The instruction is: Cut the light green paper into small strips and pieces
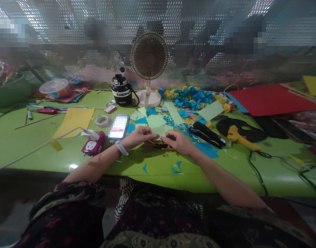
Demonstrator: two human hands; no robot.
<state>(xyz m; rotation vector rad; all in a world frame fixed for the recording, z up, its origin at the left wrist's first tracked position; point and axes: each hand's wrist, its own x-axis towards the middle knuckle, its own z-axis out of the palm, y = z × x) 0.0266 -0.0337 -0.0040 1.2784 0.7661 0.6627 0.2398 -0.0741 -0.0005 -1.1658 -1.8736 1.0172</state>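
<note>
Pale green paper, a small piece (160, 130), sits between the two bare hands at the near middle of the desk in the head view. The left hand (141, 136) has its grip closed on the paper's left side, thumb against fingers, and the right hand (180, 142) pinches the near right edge the same way. A white-strapped band (121, 148) circles the left wrist.

Just below the hands lies a slim dark and orange tool (161, 146), partly covered, so its kind cannot be told. Behind the held piece, a larger pale green paper sheet (156, 120) rests among blue paper scraps. Two curved blue paper offcuts (177, 167) lie nearer the edge of the glossy lime-green desk (31, 139).

Left of the hands are a lit phone (118, 126), a white ring of tape (101, 121), a yellow paper sheet (75, 120) and a purple box with a white picture on it (93, 145); a white plug with a cable (91, 134) sits at the box's top. To the right are a long black stapler-like tool (208, 133) and a yellow glue gun (242, 138), with a large red sheet (274, 100) farther back.

Behind the papers, a round beige fan (149, 57) stands upright between a black bottle with a white band (121, 93) and a heap of folded blue and yellow paper pieces (191, 98).
</note>
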